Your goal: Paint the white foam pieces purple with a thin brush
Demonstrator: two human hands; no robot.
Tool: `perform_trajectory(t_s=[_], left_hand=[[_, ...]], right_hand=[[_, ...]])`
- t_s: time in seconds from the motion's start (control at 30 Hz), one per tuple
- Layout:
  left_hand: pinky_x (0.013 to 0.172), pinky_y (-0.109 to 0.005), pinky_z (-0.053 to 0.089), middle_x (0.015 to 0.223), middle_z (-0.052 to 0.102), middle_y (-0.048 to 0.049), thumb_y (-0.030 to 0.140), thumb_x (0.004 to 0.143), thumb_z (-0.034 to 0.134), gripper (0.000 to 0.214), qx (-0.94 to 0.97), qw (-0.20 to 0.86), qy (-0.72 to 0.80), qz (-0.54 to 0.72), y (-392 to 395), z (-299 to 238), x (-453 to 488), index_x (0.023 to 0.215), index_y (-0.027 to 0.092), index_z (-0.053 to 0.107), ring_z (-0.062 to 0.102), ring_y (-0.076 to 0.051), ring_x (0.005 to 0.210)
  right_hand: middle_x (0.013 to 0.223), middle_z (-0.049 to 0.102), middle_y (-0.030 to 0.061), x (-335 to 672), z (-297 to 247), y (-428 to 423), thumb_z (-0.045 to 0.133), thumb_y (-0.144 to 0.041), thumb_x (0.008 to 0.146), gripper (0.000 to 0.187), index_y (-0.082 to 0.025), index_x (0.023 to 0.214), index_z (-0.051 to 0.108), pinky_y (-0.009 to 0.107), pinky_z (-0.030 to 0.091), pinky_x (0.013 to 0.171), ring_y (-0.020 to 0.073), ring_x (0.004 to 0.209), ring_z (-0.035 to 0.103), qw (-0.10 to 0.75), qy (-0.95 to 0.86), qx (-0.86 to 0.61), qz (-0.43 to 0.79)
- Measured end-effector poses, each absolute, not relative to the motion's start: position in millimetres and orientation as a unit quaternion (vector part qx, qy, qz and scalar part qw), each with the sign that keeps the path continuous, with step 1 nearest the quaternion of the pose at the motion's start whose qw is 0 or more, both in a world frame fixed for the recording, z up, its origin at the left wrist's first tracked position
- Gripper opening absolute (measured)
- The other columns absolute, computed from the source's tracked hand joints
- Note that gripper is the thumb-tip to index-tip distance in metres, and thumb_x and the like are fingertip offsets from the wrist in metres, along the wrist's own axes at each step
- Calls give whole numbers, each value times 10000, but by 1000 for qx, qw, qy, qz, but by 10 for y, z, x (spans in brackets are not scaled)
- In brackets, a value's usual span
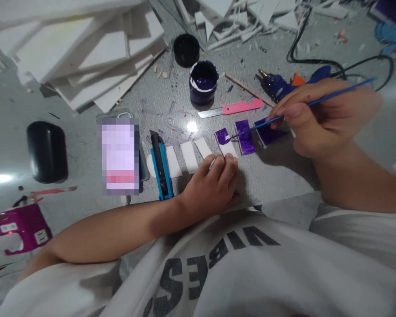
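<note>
My right hand (pixel 326 119) pinches a thin blue paintbrush (pixel 265 124), its tip touching a small white strip (pixel 222 136) that is purple at its upper end. The curled fingertips of my left hand (pixel 214 180) press on the lower end of that strip and hold it against the table. To its right lie a purple-painted strip (pixel 245 137) and another purple piece (pixel 267 135), partly hidden by my right hand. Several unpainted strips (pixel 188 156) lie to the left. Above them stands an open jar of purple paint (pixel 203 92), with white round its rim.
A pink craft knife (pixel 242 107) lies below the jar, blade exposed. The blue box cutter (pixel 161 169) and a phone (pixel 120 154) are left. A glue gun (pixel 277 86), wooden stick (pixel 246 87) and black lid (pixel 186 50) lie farther back. White boards (pixel 86 57) are stacked back left.
</note>
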State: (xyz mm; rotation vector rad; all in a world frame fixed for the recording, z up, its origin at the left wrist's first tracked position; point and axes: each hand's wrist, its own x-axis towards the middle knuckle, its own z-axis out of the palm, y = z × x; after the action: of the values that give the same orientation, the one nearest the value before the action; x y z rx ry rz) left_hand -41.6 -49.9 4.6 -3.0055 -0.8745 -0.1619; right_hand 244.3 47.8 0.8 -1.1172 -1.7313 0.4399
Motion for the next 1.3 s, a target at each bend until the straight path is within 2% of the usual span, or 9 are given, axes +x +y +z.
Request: perform_trajectory(t_s=[0.1, 0.33, 0.43, 0.53, 0.67, 0.8, 0.97, 1.2, 1.3], left_hand=[[1252, -523, 592, 1560, 832, -276, 654, 1227, 667, 801, -958, 8, -280, -57, -501, 34, -415, 1663, -12, 751, 768, -392, 1376], [1258, -498, 590, 1536, 842, -264, 653, 1221, 666, 775, -957, 15, -281, -70, -495, 33, -418, 1631, 5, 779, 781, -380, 1362], [1254, -506, 600, 1527, 847, -265, 619, 1218, 672, 758, -958, 15, -279, -70, -493, 44, -421, 1636, -6, 772, 781, -380, 1352], [1256, -533, 608, 1558, 835, -273, 606, 1216, 681, 756, -958, -3, -280, -61, -496, 43, -424, 1659, -3, 754, 770, -393, 1381], [1264, -532, 604, 1579, 826, -273, 601, 1218, 684, 744, -958, -8, -281, -59, -501, 35, -424, 1659, 7, 758, 769, -392, 1392], [1265, -509, 603, 1545, 840, -273, 619, 1212, 692, 773, -958, 14, -279, -70, -504, 41, -422, 1642, -19, 764, 777, -383, 1367], [1270, -532, 601, 1588, 823, -267, 609, 1228, 667, 732, -957, -11, -286, -49, -506, 42, -421, 1669, 33, 760, 768, -394, 1403], [1269, -539, 599, 1614, 807, -281, 632, 1210, 692, 767, -957, -17, -286, -54, -511, 16, -421, 1679, 27, 750, 763, -405, 1417], [1260, -541, 603, 1608, 811, -275, 655, 1208, 690, 788, -957, -14, -286, -48, -510, 16, -418, 1681, 28, 748, 759, -405, 1411]], right_hand=[[758, 840, -18, 2400, -13, 471, 800, -648, 1157, 425, -290, 948, 892, 325, 586, 544, 159, 612, 781, 490, -752, -413, 155], [855, 890, -13, 2495, 31, 465, 817, -543, 1154, 308, -305, 987, 917, 331, 622, 621, 162, 675, 799, 418, -791, -423, 143], [792, 854, -2, 2501, 27, 470, 837, -565, 1148, 351, -291, 944, 917, 337, 629, 652, 159, 655, 780, 452, -772, -425, 135], [785, 857, -14, 2455, 8, 464, 810, -555, 1162, 346, -301, 954, 917, 348, 578, 578, 157, 609, 763, 474, -757, -424, 151], [822, 878, -43, 2419, 17, 455, 800, -498, 1158, 244, -337, 1014, 914, 352, 570, 533, 169, 619, 789, 467, -774, -395, 165], [845, 886, -35, 2452, 33, 470, 808, -492, 1156, 277, -316, 976, 923, 328, 550, 554, 152, 634, 773, 437, -785, -419, 127], [746, 850, -13, 2427, 3, 482, 836, -503, 1137, 295, -279, 967, 922, 328, 549, 539, 157, 588, 766, 501, -753, -405, 136], [881, 891, -46, 2444, -8, 478, 830, -410, 1141, 170, -336, 1022, 924, 320, 585, 573, 154, 672, 798, 451, -794, -381, 145], [802, 855, -44, 2455, -6, 490, 809, -485, 1163, 284, -313, 965, 919, 322, 558, 563, 149, 636, 777, 466, -774, -415, 110]])
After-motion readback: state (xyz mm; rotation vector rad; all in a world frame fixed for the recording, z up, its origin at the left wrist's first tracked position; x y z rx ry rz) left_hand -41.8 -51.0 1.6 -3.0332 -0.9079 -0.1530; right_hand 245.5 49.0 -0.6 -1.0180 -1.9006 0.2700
